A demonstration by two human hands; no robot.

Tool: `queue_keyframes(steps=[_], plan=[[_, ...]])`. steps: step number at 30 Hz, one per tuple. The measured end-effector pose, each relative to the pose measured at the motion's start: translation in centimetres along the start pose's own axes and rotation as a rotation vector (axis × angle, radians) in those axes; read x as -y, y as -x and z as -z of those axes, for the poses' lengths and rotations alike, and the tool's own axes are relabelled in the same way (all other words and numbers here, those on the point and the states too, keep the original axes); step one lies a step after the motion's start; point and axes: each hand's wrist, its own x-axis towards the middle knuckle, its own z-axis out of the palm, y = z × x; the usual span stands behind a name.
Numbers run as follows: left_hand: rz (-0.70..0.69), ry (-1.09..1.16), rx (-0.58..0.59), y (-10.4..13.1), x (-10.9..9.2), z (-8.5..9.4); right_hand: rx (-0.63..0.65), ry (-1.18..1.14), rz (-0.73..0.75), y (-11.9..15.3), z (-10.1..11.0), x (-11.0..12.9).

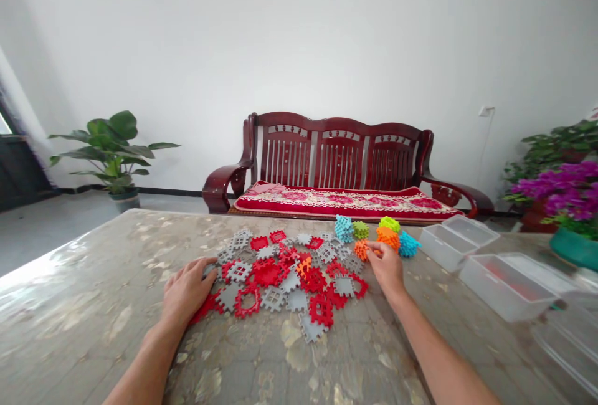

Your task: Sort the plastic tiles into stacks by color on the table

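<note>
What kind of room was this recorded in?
Probably a living room in a home: a carved wooden bench with a red patterned cover stands against the wall, and a leafy potted plant sits on the floor.

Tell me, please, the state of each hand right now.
Left hand: open, resting at the edge of the toothed tiles.
Right hand: at the smaller orange toothed block; whether gripping cannot be told.

Red and grey notched plastic tiles [268, 274]: centre of floral-patterned brown surface [93, 268], between left hand [189, 286] and right hand [387, 265]
Blue, orange and green toothed plastic clusters [387, 240]: behind right hand (one at its fingers [376, 246])
Clear rectangular plastic boxes [490, 290]: farther right
Dark-red slatted wooden sofa [340, 159]: behind the surface
</note>
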Motion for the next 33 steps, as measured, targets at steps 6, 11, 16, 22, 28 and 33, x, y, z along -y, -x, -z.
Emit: queue_keyframes(steps=[6, 11, 16, 22, 28, 33], plan=[[0.000, -0.003, -0.012, 0.1, -0.2, 0.2, 0.496, 0.167, 0.285, 4.1, -4.5, 5.8], [-0.036, 0.010, -0.013, 0.1, -0.2, 0.2, 0.678, 0.310, 0.488, 4.7, -6.6, 9.2], [-0.105, 0.038, 0.037, 0.0, -0.1, 0.1, 0.791, 0.359, 0.512, 4.1, -7.4, 9.4], [-0.107, 0.042, 0.013, 0.0, 0.0, -0.1, 0.708, 0.318, 0.390, 3.9, -7.5, 8.4], [-0.117, 0.029, 0.007, 0.0, 0.0, -0.1, 0.709, 0.355, 0.423, 4.0, -7.3, 8.1], [-0.114, 0.014, 0.024, 0.0, -0.2, 0.0, 0.711, 0.434, 0.456, 4.4, -7.1, 8.7]])
